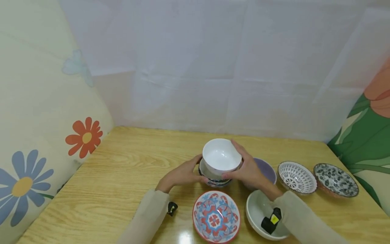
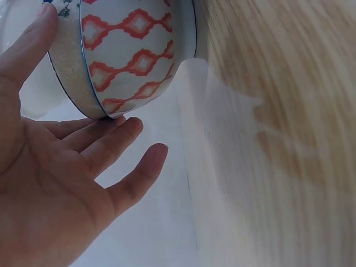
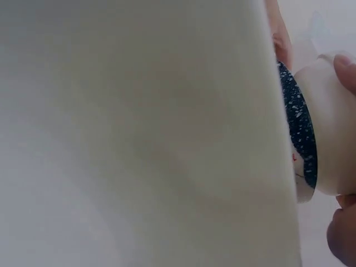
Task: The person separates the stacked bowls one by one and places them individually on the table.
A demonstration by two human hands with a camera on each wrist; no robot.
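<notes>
A plain white bowl [image 1: 220, 155] sits tilted over a stack of patterned bowls [image 1: 217, 183] near the middle of the table. My right hand [image 1: 251, 171] grips the white bowl from the right, its fingers at the far rim and its thumb on the near side. On the stack's left side, my left hand [image 1: 182, 173] has its thumb and fingers spread around the upper bowls. Within the stack, a bowl with red diamond shapes [image 2: 130, 50] shows in the left wrist view and a dark blue speckled bowl [image 3: 299, 122] in the right wrist view.
In front of the stack lies a red-and-blue flowered bowl [image 1: 215, 217]. A large off-white bowl [image 1: 254, 213] is under my right forearm, with a purple bowl [image 1: 266, 171] behind it. Farther right stand a grey-white patterned bowl [image 1: 297, 177] and a black-and-white leafy bowl [image 1: 335, 179].
</notes>
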